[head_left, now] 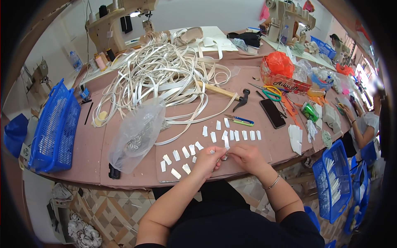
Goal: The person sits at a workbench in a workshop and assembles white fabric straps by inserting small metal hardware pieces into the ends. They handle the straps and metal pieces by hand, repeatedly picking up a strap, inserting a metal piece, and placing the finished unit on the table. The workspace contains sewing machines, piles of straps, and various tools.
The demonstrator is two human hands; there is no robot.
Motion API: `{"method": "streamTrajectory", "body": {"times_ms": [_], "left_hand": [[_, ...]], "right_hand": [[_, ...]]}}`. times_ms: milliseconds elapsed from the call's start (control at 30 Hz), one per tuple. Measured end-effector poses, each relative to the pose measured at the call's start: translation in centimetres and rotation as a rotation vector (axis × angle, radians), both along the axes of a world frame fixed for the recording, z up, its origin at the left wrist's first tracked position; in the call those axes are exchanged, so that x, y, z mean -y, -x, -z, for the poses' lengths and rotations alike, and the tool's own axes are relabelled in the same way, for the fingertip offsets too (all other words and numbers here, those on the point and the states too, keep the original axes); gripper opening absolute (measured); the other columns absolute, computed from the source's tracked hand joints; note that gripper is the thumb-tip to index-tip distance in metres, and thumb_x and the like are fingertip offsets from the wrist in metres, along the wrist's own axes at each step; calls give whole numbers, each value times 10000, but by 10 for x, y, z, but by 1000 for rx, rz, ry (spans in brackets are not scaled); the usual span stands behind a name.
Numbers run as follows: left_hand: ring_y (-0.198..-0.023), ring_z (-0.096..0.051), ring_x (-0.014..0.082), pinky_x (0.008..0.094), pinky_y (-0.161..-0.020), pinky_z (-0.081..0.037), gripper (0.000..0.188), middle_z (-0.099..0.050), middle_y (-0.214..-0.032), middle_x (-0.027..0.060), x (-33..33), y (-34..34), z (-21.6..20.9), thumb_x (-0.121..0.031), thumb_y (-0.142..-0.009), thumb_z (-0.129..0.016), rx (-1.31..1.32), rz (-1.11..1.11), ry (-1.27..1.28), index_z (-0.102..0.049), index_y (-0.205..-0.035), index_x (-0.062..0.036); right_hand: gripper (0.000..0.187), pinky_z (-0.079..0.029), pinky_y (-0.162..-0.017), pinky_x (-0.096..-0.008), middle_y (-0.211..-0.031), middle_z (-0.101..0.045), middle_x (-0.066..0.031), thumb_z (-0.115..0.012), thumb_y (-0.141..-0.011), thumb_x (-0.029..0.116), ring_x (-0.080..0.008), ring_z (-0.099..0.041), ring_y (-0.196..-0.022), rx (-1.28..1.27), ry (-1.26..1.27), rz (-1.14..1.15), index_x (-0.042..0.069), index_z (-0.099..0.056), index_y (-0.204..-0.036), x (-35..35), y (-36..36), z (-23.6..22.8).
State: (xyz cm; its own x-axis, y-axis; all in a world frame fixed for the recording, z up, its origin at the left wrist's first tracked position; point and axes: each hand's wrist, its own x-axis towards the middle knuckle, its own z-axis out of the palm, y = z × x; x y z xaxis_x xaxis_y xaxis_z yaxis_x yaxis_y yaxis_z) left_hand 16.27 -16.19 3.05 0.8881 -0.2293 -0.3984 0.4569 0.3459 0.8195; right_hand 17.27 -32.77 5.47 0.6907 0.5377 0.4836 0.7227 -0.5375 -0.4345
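Note:
Near the front edge of the table, my left hand (pixel 206 161) and my right hand (pixel 247 158) meet, fingers pinched together. A short white strip (pixel 226 141) stands up at the fingertips, apparently gripped by my right hand. Something small and pale shows at my left fingers, too small to name. Around both hands lie several short white strips (pixel 176 155), spread in loose rows. Beyond them rests a small cutter with a blue and yellow-green handle (pixel 241 120). To the left, a clear plastic bag (pixel 136 136) contains small metal rings.
A big tangle of white strapping (pixel 161 78) covers the far middle. A hammer (pixel 242 99), black phone (pixel 272 113), scissors (pixel 271 91) and green can (pixel 309 111) lie to the right. Blue baskets (pixel 58 128) stand at both sides. Another person's arm (pixel 362 134) is at far right.

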Motion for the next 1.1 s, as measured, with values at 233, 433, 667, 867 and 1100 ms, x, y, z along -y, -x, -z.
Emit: {"method": "streamTrajectory", "body": {"times_ms": [233, 433, 667, 867, 1100], "left_hand": [[-462, -403, 61, 198, -395, -293, 113, -506, -644, 18, 1, 1, 1, -122, -799, -565, 12, 28, -53, -536, -738, -31], [-476, -395, 64, 208, -417, -304, 122, -475, -652, 6, 7, 4, 8, -147, -816, -540, -63, 31, 92, -523, -756, -42], [-474, -405, 68, 204, -401, -300, 116, -483, -661, 7, 14, 5, 9, -155, -819, -536, -102, 30, 183, -521, -774, -49], [-463, -410, 65, 193, -391, -300, 114, -479, -652, 1, 10, 4, 1, -159, -813, -552, -195, 14, 319, -503, -786, -59], [-472, -409, 67, 199, -398, -305, 139, -472, -645, -2, 13, 3, 5, -165, -804, -574, -138, -46, 230, -494, -746, -67]], "right_hand": [[87, -443, -602, -345, -748, -508, -83, -534, -709, 52, -254, -534, -695, 26, 148, -122, 58, -509, -792, 0, -4, -4], [133, -434, -645, -329, -771, -494, -72, -521, -672, 50, -243, -509, -715, 139, 191, -144, 57, -511, -805, 5, 0, -1], [223, -445, -616, -310, -791, -526, -63, -570, -662, 18, -232, -528, -723, 137, 16, -120, 51, -552, -882, 14, 3, 9], [241, -439, -593, -298, -771, -557, -46, -585, -645, 19, -205, -540, -698, 223, -51, -74, 46, -593, -884, 8, 4, 8], [217, -420, -622, -295, -802, -562, -35, -575, -601, 56, -188, -539, -705, 463, 59, -138, 40, -601, -816, 10, 1, 3]]}}
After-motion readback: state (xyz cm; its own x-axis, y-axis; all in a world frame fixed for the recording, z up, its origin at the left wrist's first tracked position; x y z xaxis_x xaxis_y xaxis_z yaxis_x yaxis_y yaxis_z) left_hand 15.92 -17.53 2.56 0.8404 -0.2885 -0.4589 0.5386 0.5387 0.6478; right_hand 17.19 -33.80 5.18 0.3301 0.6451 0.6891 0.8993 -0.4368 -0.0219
